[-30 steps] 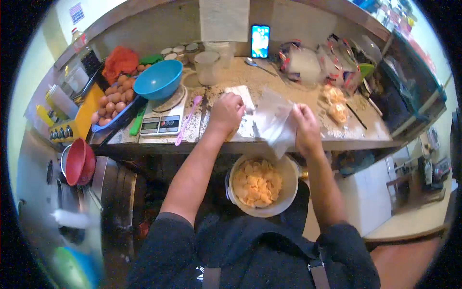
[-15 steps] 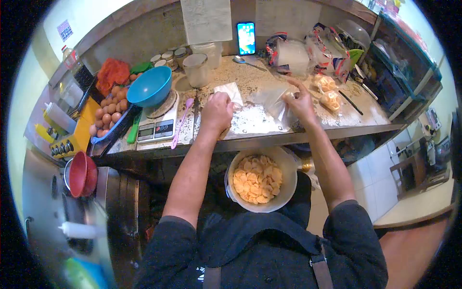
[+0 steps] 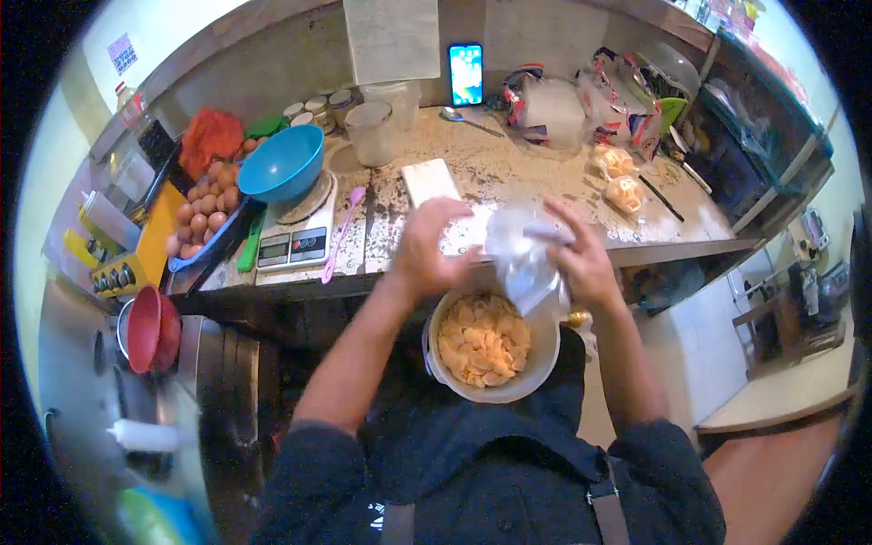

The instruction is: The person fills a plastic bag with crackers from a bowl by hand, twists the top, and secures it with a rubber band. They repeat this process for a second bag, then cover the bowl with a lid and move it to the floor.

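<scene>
Loosely gripping the clear bag (image 3: 520,271) at three o'clock with the right hand (image 3: 589,262), with the left hand (image 3: 429,250) spread, seemingly empty, at nine and chips (image 3: 483,343) at seven.

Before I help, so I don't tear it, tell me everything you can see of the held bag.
The bag is clear, shiny, thin-looking plastic, creased and blurred. It hangs slanting from the right hand, its lower end overlapping the pot in view. Nothing clearly shows inside; I can't tell if it's open. The left hand is beside it, seemingly apart.
</scene>
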The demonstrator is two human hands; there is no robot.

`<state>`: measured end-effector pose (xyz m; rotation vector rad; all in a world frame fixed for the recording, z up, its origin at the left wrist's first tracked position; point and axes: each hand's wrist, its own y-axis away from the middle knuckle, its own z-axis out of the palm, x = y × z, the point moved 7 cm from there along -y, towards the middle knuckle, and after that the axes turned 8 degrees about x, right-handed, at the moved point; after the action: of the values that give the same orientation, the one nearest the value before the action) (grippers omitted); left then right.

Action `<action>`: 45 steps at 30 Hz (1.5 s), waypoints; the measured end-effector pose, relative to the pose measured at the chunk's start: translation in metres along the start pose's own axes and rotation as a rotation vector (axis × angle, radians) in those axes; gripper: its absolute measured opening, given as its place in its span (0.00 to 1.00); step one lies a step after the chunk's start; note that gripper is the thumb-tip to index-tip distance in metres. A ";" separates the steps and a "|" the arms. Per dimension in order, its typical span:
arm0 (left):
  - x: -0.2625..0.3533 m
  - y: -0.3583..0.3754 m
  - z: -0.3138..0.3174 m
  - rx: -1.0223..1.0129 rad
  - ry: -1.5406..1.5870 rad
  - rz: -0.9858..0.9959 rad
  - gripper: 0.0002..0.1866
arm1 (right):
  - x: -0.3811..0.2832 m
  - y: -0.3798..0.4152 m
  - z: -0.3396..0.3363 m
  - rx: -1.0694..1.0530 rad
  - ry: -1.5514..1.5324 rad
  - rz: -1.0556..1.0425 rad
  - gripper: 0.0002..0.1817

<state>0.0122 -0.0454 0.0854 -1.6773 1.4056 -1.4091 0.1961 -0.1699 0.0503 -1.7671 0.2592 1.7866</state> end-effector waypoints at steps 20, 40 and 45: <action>0.077 0.203 0.051 -0.707 0.264 -0.606 0.06 | 0.100 0.168 -0.008 -0.290 0.650 0.472 0.27; 0.064 0.198 0.033 -0.436 0.267 -0.919 0.16 | 0.128 0.149 0.019 -0.102 0.396 0.367 0.12; 0.051 0.216 0.036 -0.453 0.256 -1.079 0.18 | 0.150 0.164 0.046 -0.160 0.071 0.580 0.11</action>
<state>-0.0384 -0.1685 -0.0963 -2.8817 0.9629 -1.9812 0.0803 -0.2345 -0.1334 -2.0091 0.7394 2.1875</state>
